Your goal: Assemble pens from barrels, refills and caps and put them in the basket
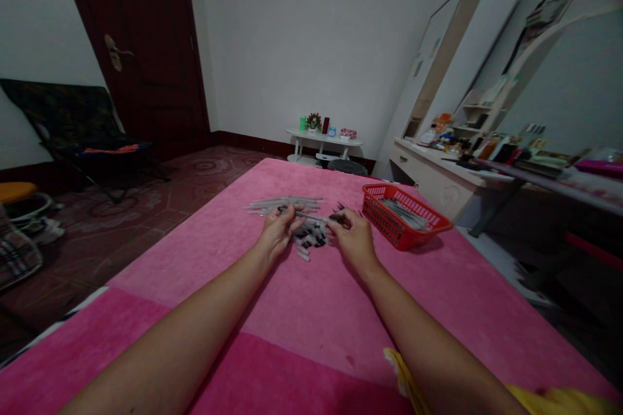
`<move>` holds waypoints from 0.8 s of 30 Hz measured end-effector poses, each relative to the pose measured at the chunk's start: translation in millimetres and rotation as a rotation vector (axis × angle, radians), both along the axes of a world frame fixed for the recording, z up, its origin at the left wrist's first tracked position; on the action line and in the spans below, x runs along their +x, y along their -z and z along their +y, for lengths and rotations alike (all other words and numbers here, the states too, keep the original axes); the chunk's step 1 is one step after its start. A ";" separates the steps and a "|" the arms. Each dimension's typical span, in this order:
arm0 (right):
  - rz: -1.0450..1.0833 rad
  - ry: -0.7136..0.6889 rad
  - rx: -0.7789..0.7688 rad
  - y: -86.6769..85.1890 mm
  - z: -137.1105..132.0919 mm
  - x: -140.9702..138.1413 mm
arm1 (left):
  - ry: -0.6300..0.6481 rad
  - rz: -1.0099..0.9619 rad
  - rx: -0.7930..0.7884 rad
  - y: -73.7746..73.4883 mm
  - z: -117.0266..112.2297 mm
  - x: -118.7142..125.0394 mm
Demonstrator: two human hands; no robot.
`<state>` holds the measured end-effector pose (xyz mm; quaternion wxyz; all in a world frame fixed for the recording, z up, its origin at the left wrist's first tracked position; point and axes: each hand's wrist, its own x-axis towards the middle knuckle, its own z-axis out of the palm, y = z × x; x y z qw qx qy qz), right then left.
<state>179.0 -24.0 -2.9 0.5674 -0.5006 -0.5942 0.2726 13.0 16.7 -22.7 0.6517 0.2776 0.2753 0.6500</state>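
Observation:
Both my arms reach forward over a pink cloth-covered surface [311, 311]. My left hand [278, 233] pinches one end of a thin clear pen [311, 215]. The fingers of my right hand [354, 238] are closed on the pen's other end, near a small dark part I cannot name. Under and between the hands lies a small heap of pen caps and short parts [311, 237]. Beyond the left hand, several clear pen tubes [282, 204] lie in a loose row.
A red plastic basket [403, 215] holding several pens sits just right of my right hand. A cluttered desk [448, 168] and shelf stand at the right. A small white table [324, 139], a dark door [146, 45] and a folding chair [82, 136] lie beyond.

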 end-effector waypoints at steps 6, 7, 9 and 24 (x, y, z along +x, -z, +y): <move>0.173 0.016 -0.103 -8.0 -9.8 -5.2 | -0.010 -0.019 0.063 0.6 -2.2 1.4; 0.214 0.012 -0.118 -9.2 -10.6 -6.1 | -0.009 -0.023 0.088 0.7 -2.5 1.8; 0.301 0.006 -0.157 -11.4 -11.2 -7.7 | -0.003 -0.029 0.136 1.0 -2.8 2.4; 0.617 -0.031 -0.339 -19.8 -12.6 -12.8 | -0.048 0.042 0.261 -3.3 -8.1 8.3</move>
